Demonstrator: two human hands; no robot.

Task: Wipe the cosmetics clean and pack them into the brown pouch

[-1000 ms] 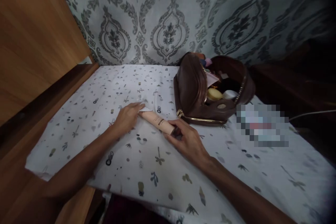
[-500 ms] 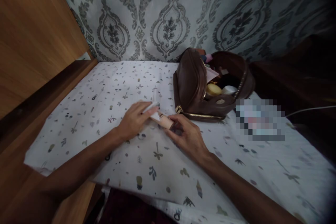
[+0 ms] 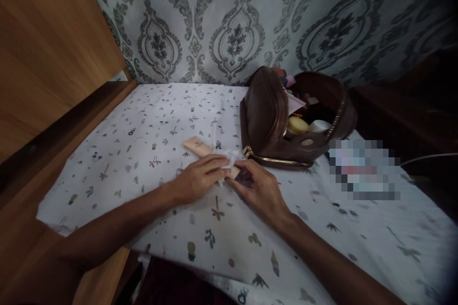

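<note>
A peach-coloured cosmetic tube (image 3: 197,146) lies slantwise between my hands, its flat end pointing to the upper left. My left hand (image 3: 200,177) presses a crumpled white tissue (image 3: 232,156) round the tube near its lower right end, fingers closed on the tissue. At that same end my right hand (image 3: 258,188) grips the tube between thumb and fingers. The cap end is mostly hidden by the right fingers. Both hands are just above the patterned white cloth (image 3: 143,186).
An open brown leather bag (image 3: 265,109) stands behind my right hand, holding a yellow-lidded jar (image 3: 298,125), a white-lidded jar (image 3: 319,127) and other items. A blurred-out flat object (image 3: 363,169) with a white cable lies to the right. A wooden panel (image 3: 53,28) rises at the left.
My left hand has slid the tissue down the tube towards my right hand, uncovering the tube's upper left part. The view has shifted slightly left.
</note>
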